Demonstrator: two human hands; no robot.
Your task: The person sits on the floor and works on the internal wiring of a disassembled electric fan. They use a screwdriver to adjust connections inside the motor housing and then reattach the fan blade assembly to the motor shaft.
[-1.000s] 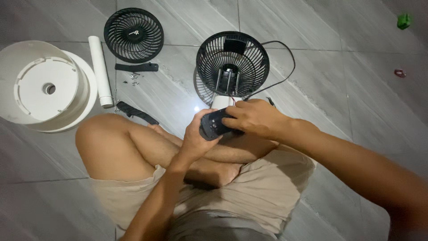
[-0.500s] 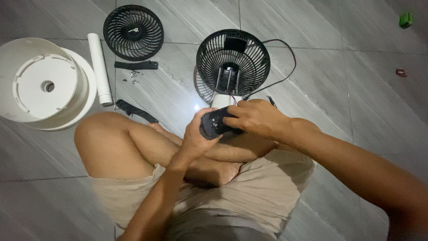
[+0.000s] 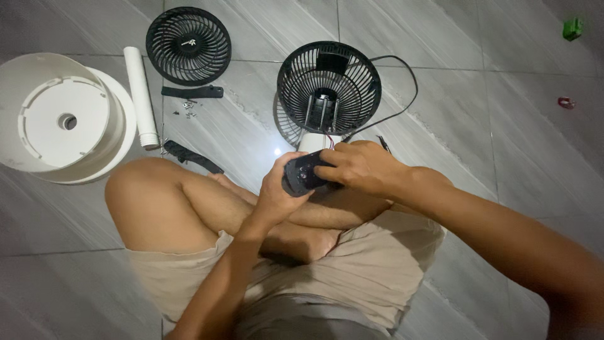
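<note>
Grey tile floor (image 3: pixel 478 113) — fan cage (image 3: pixel 329 85) just ahead. Left hand (image 3: pixel 280 189) cups a black part (image 3: pixel 305 176); right hand (image 3: pixel 358 167) fingers clamp its top — both gripping.

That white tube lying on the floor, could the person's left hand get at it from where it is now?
Probably yes, but not at once. The left hand is wrapped around the small black part with the right hand. The white tube lies beyond the raised knee, with bare floor around it.

Person seen from above: beige shorts, bare legs, no shoes. Both arms bare, no sleeves. Left hand (image 3: pixel 281 187) & right hand (image 3: pixel 358 167) bare, no rings or watch visible.
</note>
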